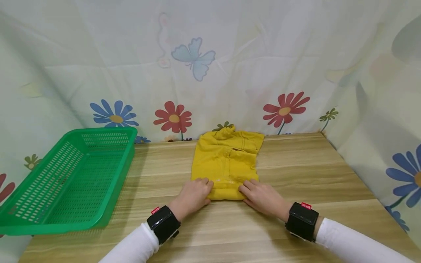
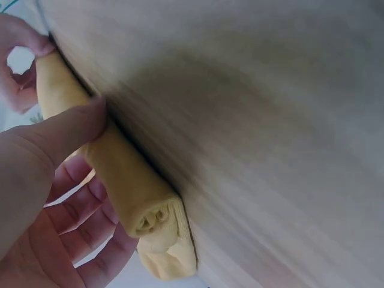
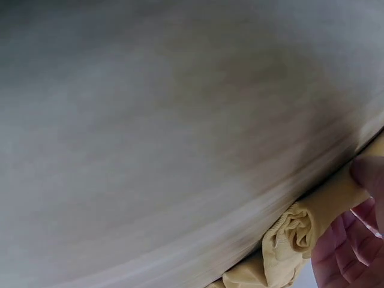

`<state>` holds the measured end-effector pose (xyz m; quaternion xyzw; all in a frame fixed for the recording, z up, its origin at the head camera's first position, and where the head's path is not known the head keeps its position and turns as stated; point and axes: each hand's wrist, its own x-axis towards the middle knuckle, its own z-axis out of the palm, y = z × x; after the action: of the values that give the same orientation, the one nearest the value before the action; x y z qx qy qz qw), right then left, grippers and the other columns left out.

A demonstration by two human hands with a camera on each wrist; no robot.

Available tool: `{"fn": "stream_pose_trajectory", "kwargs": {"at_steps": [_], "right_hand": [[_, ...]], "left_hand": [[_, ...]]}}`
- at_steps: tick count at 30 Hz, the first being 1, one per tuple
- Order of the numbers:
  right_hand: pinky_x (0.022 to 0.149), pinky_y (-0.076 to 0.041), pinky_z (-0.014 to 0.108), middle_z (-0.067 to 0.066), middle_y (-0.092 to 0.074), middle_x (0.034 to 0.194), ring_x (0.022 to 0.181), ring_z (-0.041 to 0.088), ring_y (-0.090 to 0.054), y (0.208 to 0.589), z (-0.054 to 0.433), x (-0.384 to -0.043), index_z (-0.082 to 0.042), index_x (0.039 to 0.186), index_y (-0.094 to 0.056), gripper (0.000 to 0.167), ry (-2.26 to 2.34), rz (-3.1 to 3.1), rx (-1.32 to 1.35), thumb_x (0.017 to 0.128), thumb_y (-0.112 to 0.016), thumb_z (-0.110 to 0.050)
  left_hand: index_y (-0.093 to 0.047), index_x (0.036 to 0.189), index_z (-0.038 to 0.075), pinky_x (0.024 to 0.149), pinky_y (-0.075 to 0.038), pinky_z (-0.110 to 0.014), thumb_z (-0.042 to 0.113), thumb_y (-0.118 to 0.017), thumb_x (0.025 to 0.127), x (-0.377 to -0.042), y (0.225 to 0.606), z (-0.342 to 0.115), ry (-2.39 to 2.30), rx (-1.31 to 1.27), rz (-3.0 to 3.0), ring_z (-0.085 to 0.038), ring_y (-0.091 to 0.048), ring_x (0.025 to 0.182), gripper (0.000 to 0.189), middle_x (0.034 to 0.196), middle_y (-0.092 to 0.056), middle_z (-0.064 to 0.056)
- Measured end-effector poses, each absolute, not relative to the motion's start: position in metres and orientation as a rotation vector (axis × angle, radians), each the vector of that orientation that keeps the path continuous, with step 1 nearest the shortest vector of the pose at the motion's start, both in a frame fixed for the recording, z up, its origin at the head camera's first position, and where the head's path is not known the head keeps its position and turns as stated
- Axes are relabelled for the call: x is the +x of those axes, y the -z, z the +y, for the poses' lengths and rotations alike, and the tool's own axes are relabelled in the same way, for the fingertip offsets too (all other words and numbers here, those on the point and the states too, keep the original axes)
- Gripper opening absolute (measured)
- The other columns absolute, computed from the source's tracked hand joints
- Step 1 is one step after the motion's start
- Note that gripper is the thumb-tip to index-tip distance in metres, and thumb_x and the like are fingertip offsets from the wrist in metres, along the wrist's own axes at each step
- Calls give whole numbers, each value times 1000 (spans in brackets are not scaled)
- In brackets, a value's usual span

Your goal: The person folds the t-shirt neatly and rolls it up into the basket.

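Observation:
A yellow garment [image 1: 210,157] lies on the wooden table, with seams and a pocket-like opening showing on its upper face. Its near end is turned into a roll [image 1: 227,193], and the spiral layers show at the roll's end [image 2: 153,219] in the left wrist view. My left hand [image 1: 193,195] grips the roll's left part, thumb on the near side and fingers over the far side. At the right part, my right hand [image 1: 264,197] holds the roll the same way, its thumb [image 3: 366,171] pressing the near side. Some fingertips are hidden behind the cloth.
A green plastic basket [image 1: 113,182] with slotted walls stands at the table's left side. Behind the table [image 1: 312,171] hangs a flowered curtain [image 1: 230,84], which the garment's far end nearly reaches. More of this cloth covers the right side.

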<state>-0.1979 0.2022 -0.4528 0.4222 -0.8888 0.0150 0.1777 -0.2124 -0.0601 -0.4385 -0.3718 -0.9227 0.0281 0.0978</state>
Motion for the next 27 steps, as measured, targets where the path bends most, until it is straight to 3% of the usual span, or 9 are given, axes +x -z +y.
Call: {"fn": "stream_pose_trajectory", "kwargs": {"at_steps": [5,10,15,19,22,27], "right_hand": [[59,-49,30,1,-58,87,76,15,-55,453,203,-197,-11,97,-58,19,-80,-2526,1208,84,-69,-19],[69,-49,29,-1,-63,89,79,12,-57,446,206,-195,-10,98,-64,9,-304,-2624,1257,90,-61,-14],[73,-51,32,5,-67,91,83,16,-63,444,208,-204,-5,98,-65,12,-560,-2702,1313,92,-55,-3],[75,-52,33,7,-66,94,87,18,-64,442,206,-215,-3,99,-61,13,-696,-2754,1338,93,-51,2],[75,-52,31,6,-63,95,86,16,-61,444,205,-223,-6,101,-58,11,-669,-2759,1332,93,-52,0],[70,-48,28,1,-53,86,76,12,-51,449,202,-228,-8,97,-55,9,-502,-2695,1274,90,-59,-4]], "left_hand": [[-60,89,13,51,-47,-31,27,-73,80,-207,441,-61,-92,-1101,-2662,-16,-61,70,21,80,-62,0],[-59,85,13,54,-46,-28,21,-65,88,-203,434,-64,109,-1130,-2799,-14,-60,69,10,78,-61,2],[-62,86,10,57,-46,-24,15,-59,93,-212,430,-65,374,-1122,-2946,-8,-55,65,9,76,-63,1],[-66,91,8,64,-50,-25,14,-57,94,-223,431,-65,421,-1108,-2970,-11,-60,72,11,84,-67,-3],[-66,93,9,68,-50,-27,15,-59,93,-229,431,-65,405,-1089,-2981,-14,-60,77,9,87,-62,-2],[-58,87,13,63,-43,-27,17,-65,89,-235,429,-62,362,-1041,-2962,-15,-51,72,8,80,-50,1]]}}
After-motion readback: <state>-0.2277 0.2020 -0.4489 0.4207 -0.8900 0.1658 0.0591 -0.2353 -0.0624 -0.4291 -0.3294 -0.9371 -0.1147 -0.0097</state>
